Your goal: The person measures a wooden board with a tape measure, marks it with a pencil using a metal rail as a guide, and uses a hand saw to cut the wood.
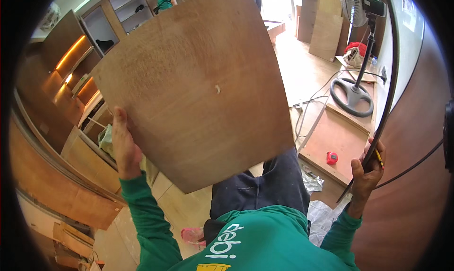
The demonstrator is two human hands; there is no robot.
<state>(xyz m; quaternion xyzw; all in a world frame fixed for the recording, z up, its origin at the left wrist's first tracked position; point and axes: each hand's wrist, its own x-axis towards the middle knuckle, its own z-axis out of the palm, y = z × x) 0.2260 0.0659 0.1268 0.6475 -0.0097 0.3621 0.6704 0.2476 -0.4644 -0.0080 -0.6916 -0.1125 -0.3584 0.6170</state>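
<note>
A large thin plywood panel (189,96) is held up in front of me, tilted, with a small pale mark on its face. My left hand (126,150) grips its left edge, thumb on the near face; the other fingers are hidden behind it. At the right, my right hand (366,176) is closed round a long, thin, dark strip (390,77), which curves up past the top of the view. Between the fingers of that same hand sits a yellow pencil (379,158).
A red tape measure (332,158) lies on a low wooden panel (326,136). Beyond it stands a fan (362,44) on a round base, with cables (312,100) across the floor. Wooden boards (71,200) crowd the left. Another person in green (165,0) is at the back.
</note>
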